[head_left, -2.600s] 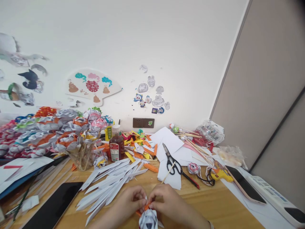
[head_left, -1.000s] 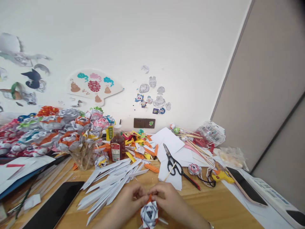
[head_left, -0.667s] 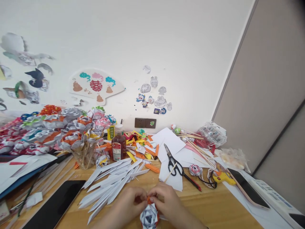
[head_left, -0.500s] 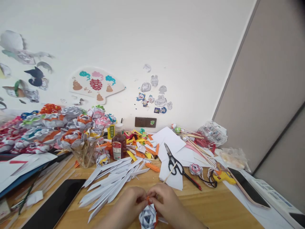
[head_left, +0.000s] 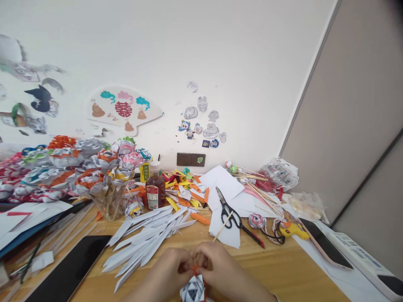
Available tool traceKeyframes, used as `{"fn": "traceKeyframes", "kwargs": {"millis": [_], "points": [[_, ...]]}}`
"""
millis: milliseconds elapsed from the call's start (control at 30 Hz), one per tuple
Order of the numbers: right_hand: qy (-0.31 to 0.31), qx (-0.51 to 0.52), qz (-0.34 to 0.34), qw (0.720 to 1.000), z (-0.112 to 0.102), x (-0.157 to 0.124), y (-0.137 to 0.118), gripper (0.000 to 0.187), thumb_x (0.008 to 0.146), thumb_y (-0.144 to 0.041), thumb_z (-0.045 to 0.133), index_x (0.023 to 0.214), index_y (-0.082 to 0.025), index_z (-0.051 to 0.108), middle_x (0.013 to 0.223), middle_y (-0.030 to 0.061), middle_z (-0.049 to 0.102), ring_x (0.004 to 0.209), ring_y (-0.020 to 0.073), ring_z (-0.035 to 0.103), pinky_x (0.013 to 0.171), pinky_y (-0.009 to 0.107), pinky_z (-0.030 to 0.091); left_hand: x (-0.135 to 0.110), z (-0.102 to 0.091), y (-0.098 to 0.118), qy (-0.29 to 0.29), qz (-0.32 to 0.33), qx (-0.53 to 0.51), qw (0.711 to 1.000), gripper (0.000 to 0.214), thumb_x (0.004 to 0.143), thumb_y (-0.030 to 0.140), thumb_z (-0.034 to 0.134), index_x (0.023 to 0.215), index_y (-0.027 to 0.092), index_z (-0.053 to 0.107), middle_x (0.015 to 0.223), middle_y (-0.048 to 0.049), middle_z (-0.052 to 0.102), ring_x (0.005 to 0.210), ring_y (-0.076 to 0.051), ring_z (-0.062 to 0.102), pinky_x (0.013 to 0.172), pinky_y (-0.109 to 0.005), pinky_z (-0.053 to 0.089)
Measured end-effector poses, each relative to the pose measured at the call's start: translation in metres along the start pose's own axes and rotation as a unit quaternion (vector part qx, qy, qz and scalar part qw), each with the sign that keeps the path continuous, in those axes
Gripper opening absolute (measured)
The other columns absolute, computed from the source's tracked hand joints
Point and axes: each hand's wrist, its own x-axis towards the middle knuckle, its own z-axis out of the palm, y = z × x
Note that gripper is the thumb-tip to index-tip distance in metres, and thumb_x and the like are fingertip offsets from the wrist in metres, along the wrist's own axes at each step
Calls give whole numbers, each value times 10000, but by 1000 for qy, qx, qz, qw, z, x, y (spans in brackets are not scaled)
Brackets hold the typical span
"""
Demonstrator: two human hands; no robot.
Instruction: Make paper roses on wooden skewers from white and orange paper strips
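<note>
At the bottom middle of the wooden table [head_left: 283, 272], both of my hands pinch a small folded paper flower [head_left: 192, 291], white and grey with an orange piece at its top. My left hand [head_left: 168, 268] grips it from the left with curled fingers. My right hand [head_left: 217, 266] grips it from the right, fingertips meeting the left hand's over the orange part. The flower's lower half is cut off by the frame edge.
A fan of folded white paper strips [head_left: 147, 239] lies just left of my hands. Black scissors [head_left: 227, 209] and a wooden skewer [head_left: 223, 226] rest on white sheets behind. A yellow glue gun [head_left: 291, 230], phones [head_left: 327, 249], a sauce bottle [head_left: 155, 191], a dark tablet [head_left: 67, 270] and paper flowers [head_left: 78, 167] surround.
My hands have stayed together on the flower, turning and shifting it slightly lower in view. The camera has swayed a little; nothing else on the table has moved.
</note>
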Motion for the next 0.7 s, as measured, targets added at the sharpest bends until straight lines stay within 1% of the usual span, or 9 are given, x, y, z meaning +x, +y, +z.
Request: {"fn": "traceKeyframes", "kwargs": {"millis": [133, 233, 333, 400, 467, 567, 700], "points": [[-6, -9, 5, 1000, 0, -1, -4, 275, 627, 12, 570, 822, -167, 644, 700, -34, 593, 640, 122, 539, 573, 188, 368, -1, 1, -2, 15, -8, 12, 1000, 138, 563, 93, 489, 454, 178, 494, 493, 68, 426, 514, -108, 388, 492, -218, 232], [-1, -4, 6, 1000, 1, -1, -5, 287, 619, 19, 565, 825, -168, 638, 684, -38, 594, 638, 122, 542, 593, 192, 377, 1, 1, -6, 2, 4, -4, 1000, 132, 578, 93, 497, 474, 168, 527, 507, 61, 450, 518, -107, 406, 496, -213, 253], [5, 35, -11, 999, 2, 1, 0, 267, 635, 8, 575, 826, -168, 635, 716, -29, 619, 679, 128, 567, 646, 200, 402, 2, 0, -7, -9, 13, -14, 1000, 133, 600, 106, 507, 500, 156, 579, 517, 57, 472, 519, -105, 413, 497, -206, 268], [-13, 74, -18, 997, 2, 2, 4, 257, 645, -3, 592, 839, -166, 636, 744, -23, 634, 699, 131, 583, 652, 197, 414, 2, -1, -5, -2, 15, -7, 1000, 140, 605, 108, 511, 508, 150, 603, 515, 53, 486, 522, -106, 413, 498, -205, 269], [-27, 92, -15, 995, 1, 3, 7, 252, 640, -12, 618, 839, -164, 639, 752, -23, 638, 703, 130, 584, 641, 192, 419, 0, -1, -2, 3, 14, 3, 1000, 148, 607, 102, 514, 509, 143, 617, 519, 47, 510, 526, -106, 420, 503, -202, 274], [-28, 71, -5, 997, -1, 3, 5, 243, 626, -15, 641, 816, -166, 645, 721, -35, 620, 677, 120, 560, 620, 184, 407, -3, -2, 3, 4, 11, 15, 1000, 149, 608, 91, 517, 508, 138, 616, 525, 39, 533, 525, -103, 425, 500, -197, 275], [-32, 41, 6, 999, -3, 1, -3, 231, 618, -7, 627, 783, -169, 638, 650, -58, 578, 626, 107, 529, 592, 180, 377, -5, -1, 4, 6, 16, 20, 1000, 132, 595, 82, 518, 504, 150, 585, 523, 42, 532, 523, -104, 443, 496, -201, 274]]}}
